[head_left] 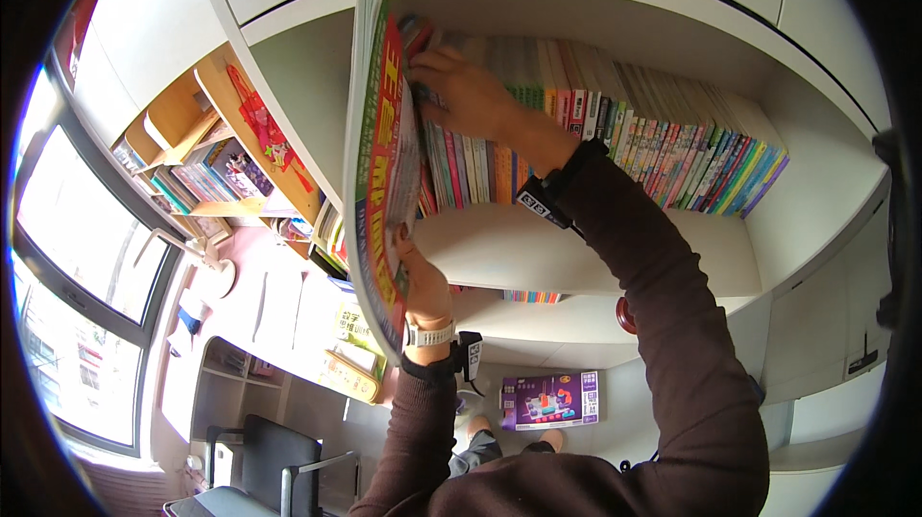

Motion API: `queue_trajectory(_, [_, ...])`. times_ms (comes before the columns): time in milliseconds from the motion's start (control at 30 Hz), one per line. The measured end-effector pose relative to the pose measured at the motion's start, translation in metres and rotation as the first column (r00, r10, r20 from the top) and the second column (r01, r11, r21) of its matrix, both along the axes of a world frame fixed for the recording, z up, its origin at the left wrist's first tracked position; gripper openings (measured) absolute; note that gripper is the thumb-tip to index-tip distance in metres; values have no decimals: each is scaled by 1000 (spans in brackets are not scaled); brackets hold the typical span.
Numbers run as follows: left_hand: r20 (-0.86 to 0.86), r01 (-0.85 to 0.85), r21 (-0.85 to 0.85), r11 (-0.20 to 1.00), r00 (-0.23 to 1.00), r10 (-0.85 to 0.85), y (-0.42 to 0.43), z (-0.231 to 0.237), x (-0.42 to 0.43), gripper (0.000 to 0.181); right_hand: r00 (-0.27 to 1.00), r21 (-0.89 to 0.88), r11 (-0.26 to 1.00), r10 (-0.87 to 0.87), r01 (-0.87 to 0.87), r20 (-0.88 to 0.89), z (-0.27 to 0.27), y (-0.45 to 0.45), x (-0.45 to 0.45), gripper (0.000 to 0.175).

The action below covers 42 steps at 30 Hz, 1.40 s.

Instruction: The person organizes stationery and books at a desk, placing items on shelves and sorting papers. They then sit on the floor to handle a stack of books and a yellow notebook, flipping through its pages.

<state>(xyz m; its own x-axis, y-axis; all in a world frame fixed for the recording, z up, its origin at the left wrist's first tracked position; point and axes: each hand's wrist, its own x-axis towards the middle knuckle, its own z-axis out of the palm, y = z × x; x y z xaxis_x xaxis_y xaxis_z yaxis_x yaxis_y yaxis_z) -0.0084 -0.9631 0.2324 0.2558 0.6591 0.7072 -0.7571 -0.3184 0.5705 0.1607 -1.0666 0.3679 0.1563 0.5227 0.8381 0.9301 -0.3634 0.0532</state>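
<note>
My left hand point(423, 276) grips the lower part of a large, thin, colourful paperback book point(382, 178), held upright at the left end of a white shelf point(576, 243). Its fingers on the far side are hidden by the book. Higher up, my right hand point(450, 88) reaches into the shelf just right of that book, with its fingers bent by the top of another dark, colourful book point(416, 34). That spot is blurred, so its hold is unclear. A long row of upright books point(663, 157) fills the shelf to the right, partly behind my right forearm.
A wooden bookcase point(209, 207) and a desk with a white lamp point(216, 265) stand left, beside the window. Below are a black chair point(277, 438) and a purple toy box point(551, 400) on the floor near my feet. A lower shelf holds more books point(531, 297).
</note>
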Motion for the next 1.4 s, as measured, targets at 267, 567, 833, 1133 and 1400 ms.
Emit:
queue_trajectory(267, [-131, -162, 330, 930, 968, 215, 11, -2, 38, 26, 975, 88, 995, 64, -47, -212, 9, -2, -10, 68])
queue_trajectory(567, [-473, -162, 601, 783, 718, 511, 25, 28, 75, 36, 984, -10, 1000, -9, 7, -180, 6, 4, 0, 72])
queue_trajectory(833, [-380, -102, 645, 758, 817, 433, 33, -10, 33, 27, 993, 13, 997, -79, 80, -92, 4, 3, 2, 74])
queue_trajectory(1133, [-516, 38, 580, 814, 790, 332, 41, -7, 82, 13, 984, -35, 999, -33, 28, -173, 11, 1, -4, 75])
queue_trajectory(1400, [-458, 61, 839, 541, 616, 641, 50, 2, 88, 35, 985, -18, 993, -116, 115, -130, 3, 11, 9, 69])
